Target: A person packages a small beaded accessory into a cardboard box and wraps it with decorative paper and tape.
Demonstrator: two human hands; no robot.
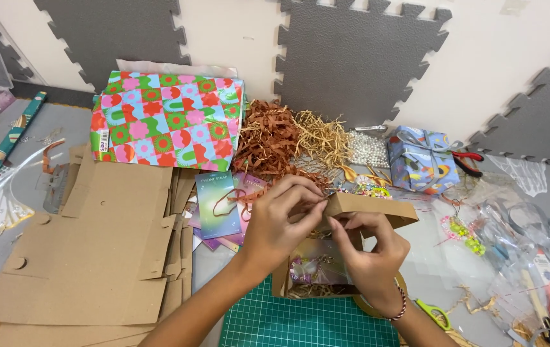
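My left hand (281, 222) and my right hand (371, 254) meet over a small open brown cardboard box (378, 209) that stands on the green cutting mat (301, 321). The fingertips of both hands pinch something small at the box's raised lid edge; I cannot tell what it is. Inside the box lie shredded paper and a small clear packet with a purple charm (317, 266). A beaded bracelet circles my right wrist.
Flat brown cardboard blanks (95, 250) are stacked at the left. Bright patterned wrapping paper (166, 119), brown and gold paper shred (288, 138), white beads (368, 148), a blue wrapped gift box (423, 160), red pliers (468, 160), green scissors (432, 313) and clear packets (525, 257) surround the box.
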